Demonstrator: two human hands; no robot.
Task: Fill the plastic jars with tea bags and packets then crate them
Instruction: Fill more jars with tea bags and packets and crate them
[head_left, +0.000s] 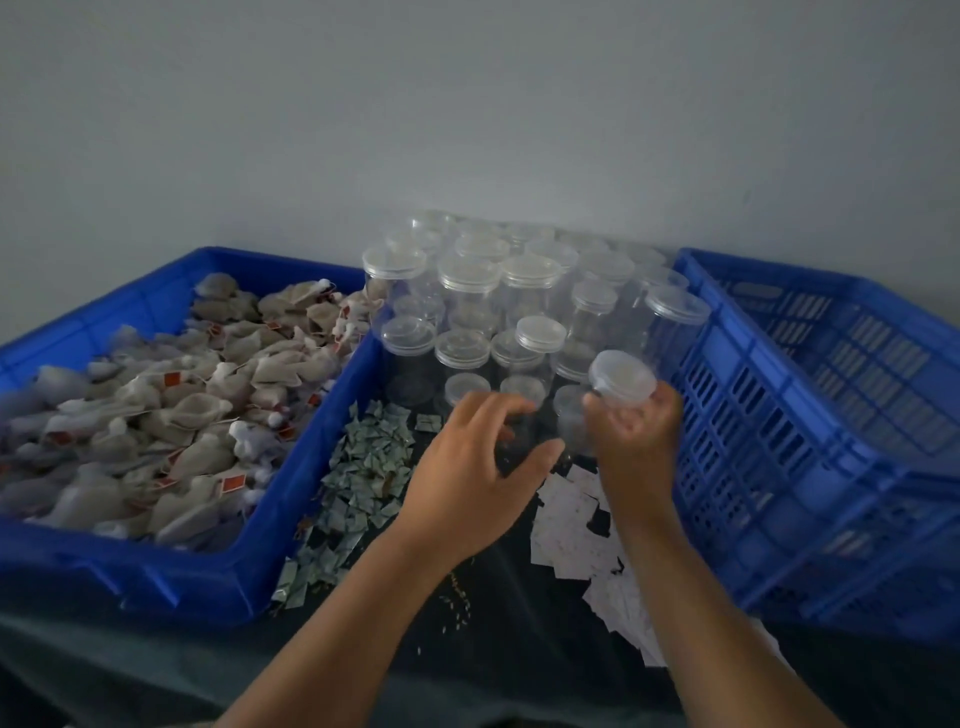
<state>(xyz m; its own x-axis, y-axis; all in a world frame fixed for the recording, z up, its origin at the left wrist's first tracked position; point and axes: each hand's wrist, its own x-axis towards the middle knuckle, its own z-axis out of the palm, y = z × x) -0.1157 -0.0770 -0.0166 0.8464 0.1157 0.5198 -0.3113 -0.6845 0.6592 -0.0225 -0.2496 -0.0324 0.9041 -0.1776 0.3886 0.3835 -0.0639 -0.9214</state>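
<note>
Several clear plastic jars (519, 296) with clear lids stand stacked at the middle back of the table. My left hand (467, 467) curls round a clear jar (519, 441) in the front row. My right hand (636, 447) holds a clear lid (621, 376), tilted, just above and right of that jar. A solid blue bin (291, 519) on the left is full of tea bags (171, 405) with red tags. Small green packets (363, 478) lie in a pile beside the bin. White packets (571, 525) lie under my right forearm.
A slatted blue crate (810, 415) stands on the right, its inside hidden by the near wall. The table has a dark cloth (467, 649) with a few loose crumbs near the middle front. A plain grey wall rises behind.
</note>
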